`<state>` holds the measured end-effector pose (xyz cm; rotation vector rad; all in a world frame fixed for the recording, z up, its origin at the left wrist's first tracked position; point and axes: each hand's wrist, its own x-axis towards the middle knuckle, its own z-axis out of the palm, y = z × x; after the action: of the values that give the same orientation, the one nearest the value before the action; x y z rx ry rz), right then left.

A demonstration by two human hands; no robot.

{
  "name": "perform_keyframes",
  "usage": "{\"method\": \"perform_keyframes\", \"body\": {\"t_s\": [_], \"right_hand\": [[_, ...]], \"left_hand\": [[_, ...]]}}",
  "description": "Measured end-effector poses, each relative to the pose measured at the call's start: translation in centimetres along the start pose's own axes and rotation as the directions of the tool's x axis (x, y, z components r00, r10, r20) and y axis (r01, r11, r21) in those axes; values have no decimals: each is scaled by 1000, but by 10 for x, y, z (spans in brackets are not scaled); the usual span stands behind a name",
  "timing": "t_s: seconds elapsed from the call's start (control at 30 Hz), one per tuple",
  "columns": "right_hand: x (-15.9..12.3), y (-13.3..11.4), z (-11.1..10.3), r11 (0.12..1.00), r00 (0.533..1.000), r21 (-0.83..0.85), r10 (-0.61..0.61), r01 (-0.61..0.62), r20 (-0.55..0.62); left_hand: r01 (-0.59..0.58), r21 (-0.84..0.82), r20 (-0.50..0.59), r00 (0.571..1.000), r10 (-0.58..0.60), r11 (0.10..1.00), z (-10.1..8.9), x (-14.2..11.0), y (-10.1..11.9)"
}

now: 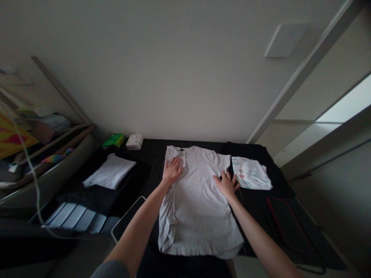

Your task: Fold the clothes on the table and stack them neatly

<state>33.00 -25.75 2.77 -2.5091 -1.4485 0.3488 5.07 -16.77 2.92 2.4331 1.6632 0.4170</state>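
A white short-sleeved T-shirt (199, 200) lies spread over the dark slatted surface, its neckline toward the wall and its hem toward me. The left side is folded inward, with that sleeve lying over the front and gathered wrinkles running down the edge. My left hand (172, 170) rests flat on the folded sleeve, fingers extended. Over at the shirt's right edge, just below the right sleeve, my right hand (227, 184) has its fingers spread, partly on the cloth and partly past it. Neither hand grips anything.
On the right, a folded white printed garment (251, 173) lies on dark cloth (278, 177), near a red-edged dark object (290, 220). To the left are a folded light garment (110, 170), a green pack (114, 140), a white box (135, 141) and a white cable (35, 181). A wall stands behind.
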Motion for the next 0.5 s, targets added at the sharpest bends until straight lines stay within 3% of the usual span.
{"method": "perform_keyframes", "body": {"t_s": [0.13,0.3,0.4,0.5], "right_hand": [[-7,-20,-8,1000,994,13,-24,26,-108],[-24,-82,-18,953,933,46,-281,298,-225],[-37,-124,-5,872,870,98,-459,480,-178],[-44,-151,19,785,800,192,-600,590,-4]], "left_hand": [[24,-37,-55,998,-26,999,-6,-3,0],[30,-95,-55,998,-35,995,-8,-4,-2],[16,-120,-47,999,-22,993,-8,-4,-4],[-3,-103,-21,1000,1,995,-11,-6,-4]]}}
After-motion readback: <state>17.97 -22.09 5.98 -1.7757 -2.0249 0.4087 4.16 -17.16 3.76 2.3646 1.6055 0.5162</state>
